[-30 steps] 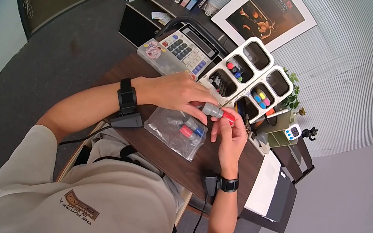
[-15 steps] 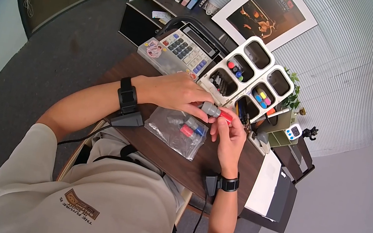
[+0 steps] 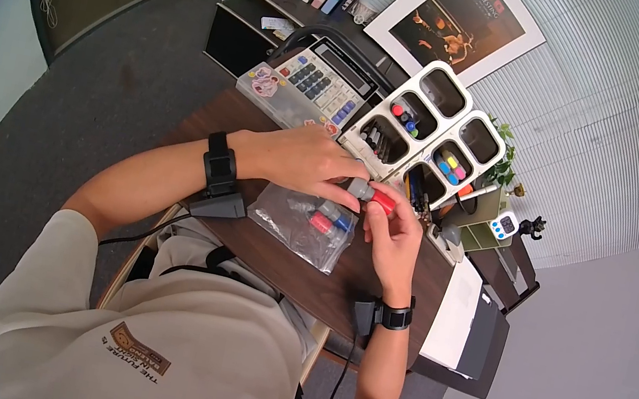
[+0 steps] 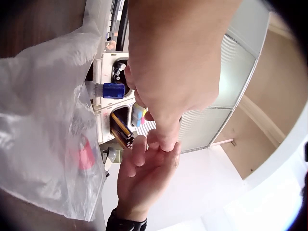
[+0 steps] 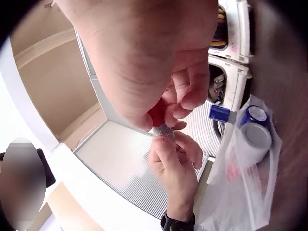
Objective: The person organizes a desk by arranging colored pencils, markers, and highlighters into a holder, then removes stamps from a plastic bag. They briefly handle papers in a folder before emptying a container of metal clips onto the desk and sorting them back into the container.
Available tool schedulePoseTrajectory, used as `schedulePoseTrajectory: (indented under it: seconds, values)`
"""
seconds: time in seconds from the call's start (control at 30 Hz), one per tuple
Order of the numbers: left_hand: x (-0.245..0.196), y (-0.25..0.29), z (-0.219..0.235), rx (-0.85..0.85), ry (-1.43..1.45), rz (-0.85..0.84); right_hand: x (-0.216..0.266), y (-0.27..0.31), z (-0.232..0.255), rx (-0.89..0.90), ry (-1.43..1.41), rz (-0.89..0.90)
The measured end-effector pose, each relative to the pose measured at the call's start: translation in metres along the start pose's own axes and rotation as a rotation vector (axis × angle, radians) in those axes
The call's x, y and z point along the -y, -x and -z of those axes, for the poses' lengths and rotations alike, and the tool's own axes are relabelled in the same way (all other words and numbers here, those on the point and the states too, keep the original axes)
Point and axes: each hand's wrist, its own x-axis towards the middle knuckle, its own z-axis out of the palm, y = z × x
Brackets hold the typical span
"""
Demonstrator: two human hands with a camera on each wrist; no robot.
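One red-and-grey marker [image 3: 381, 202] is pinched by the left hand [image 3: 312, 166] and right hand [image 3: 394, 248] together; keeping it straight seems best, though the grip is partly hidden.

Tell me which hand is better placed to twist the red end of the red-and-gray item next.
Probably the right hand: it grips the red end. The left hand pinches the gray part, so it seems better suited to steadying.
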Motion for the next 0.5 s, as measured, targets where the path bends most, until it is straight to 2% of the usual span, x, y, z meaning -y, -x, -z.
schedulePoseTrajectory:
  seconds: [0.1, 0.2, 0.3, 0.43, 0.5]
  values:
    - [-0.002, -0.001, 0.002, -0.031, 0.035, -0.009, 0.006, 0.001, 0.008, 0.013, -0.017, 0.016]
    - [-0.005, -0.003, 0.007, 0.001, 0.114, 0.055, 0.015, 0.006, 0.015, -0.073, -0.072, 0.034]
    - [0.001, 0.001, 0.001, -0.026, 0.087, 0.040, 0.016, 0.012, 0.030, -0.045, -0.072, 0.009]
    - [0.001, 0.005, -0.002, 0.134, 0.039, 0.048, 0.012, 0.020, 0.049, 0.171, 0.087, -0.228]
    - [0.000, 0.004, 0.002, 0.198, 0.016, 0.042, 0.001, 0.020, 0.053, 0.197, 0.006, -0.285]
